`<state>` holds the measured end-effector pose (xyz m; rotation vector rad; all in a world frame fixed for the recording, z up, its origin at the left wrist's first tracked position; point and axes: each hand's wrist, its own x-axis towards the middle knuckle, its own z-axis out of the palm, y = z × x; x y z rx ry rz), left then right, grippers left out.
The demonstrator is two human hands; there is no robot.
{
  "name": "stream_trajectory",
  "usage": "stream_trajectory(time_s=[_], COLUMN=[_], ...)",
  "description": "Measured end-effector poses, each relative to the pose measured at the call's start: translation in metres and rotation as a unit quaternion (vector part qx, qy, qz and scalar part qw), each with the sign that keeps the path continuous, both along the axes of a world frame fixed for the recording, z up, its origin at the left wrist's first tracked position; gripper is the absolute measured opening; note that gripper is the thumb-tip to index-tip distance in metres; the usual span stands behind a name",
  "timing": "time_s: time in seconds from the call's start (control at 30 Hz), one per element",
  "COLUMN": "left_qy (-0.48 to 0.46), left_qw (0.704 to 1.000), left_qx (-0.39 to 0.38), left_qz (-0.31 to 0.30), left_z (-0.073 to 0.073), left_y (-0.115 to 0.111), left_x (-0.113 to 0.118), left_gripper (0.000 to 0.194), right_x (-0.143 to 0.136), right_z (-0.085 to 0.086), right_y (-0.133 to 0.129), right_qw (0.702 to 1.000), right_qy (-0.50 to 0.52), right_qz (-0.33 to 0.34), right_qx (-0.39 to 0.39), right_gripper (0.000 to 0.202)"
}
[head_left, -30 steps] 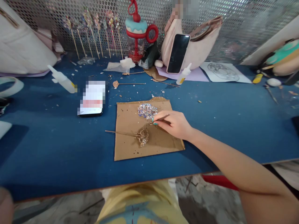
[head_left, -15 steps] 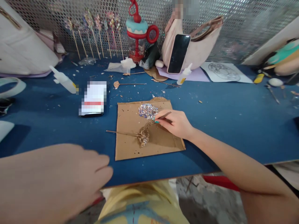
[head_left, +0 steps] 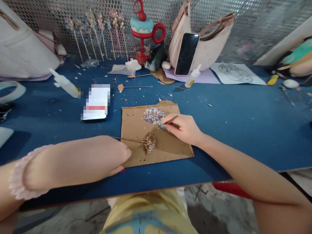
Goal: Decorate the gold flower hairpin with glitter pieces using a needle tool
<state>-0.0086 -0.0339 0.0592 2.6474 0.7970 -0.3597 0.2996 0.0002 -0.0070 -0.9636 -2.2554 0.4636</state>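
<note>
"While the right hand (head_left: 184, 128) is closed narrowly around a thin tool (head_left: 173, 119), where exactly is the metal ornament (head_left: 150, 143)?"

"It lies on the cardboard sheet (head_left: 136, 122), to the left of the right fingertips and a little nearer to the person's body. Its fine upper part reaches toward the tip of the tool, but whether the two are touching, I cannot tell."

"And in which direction is its long axis?"

"The thin stem (head_left: 134, 140) runs almost sideways, from the decorated head out to the left, beyond the edge of the cardboard. So the head is closer to the right hand, and the stem is closer to the left hand (head_left: 104, 157)."

"Does the left hand hold this stem?"

"That I cannot say. The hand is just beside it, palm downward, over the left edge of the cardboard, and its own back hides most of the fingers. I cannot tell if its grip is wide or narrow."

"What is near the right fingertips?"

"A pile of small shiny pieces (head_left: 153, 115) is just beyond them, slightly to the left."
</note>
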Motion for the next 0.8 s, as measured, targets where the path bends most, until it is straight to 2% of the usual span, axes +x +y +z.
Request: stream_trajectory(time_s=[0.03, 0.13, 0.3, 0.63, 0.8], left_qy=[0.037, 0.090, 0.068, 0.087, 0.073], left_qw=[0.998, 0.989, 0.990, 0.991, 0.993], left_qx=[-0.054, -0.115, -0.121, -0.100, -0.092], left_qz=[-0.011, 0.005, 0.010, 0.011, 0.004], left_z=[0.0039, 0.0121, 0.0124, 0.0108, 0.0078], left_y=[0.0015, 0.0053, 0.0066, 0.0062, 0.0085], left_x=[0.0031, 0.0096, 0.0097, 0.0060, 0.0041], left_gripper=[0.024, 0.019, 0.020, 0.015, 0.016], right_x=[0.0002, 0.0006, 0.0005, 0.0016, 0.0018], right_z=[0.0000, 0.0004, 0.0015, 0.0030, 0.0039], right_y=[0.0000, 0.0002, 0.0007, 0.0006, 0.0002], right_qw=[1.000, 1.000, 1.000, 1.000, 1.000], right_qy=[0.001, 0.002, 0.006, 0.009, 0.000], right_qz=[0.000, 0.001, 0.008, 0.004, 0.003], right_qx=[0.000, -0.001, -0.006, 0.017, 0.002], right_gripper=[0.022, 0.022, 0.023, 0.024, 0.024])
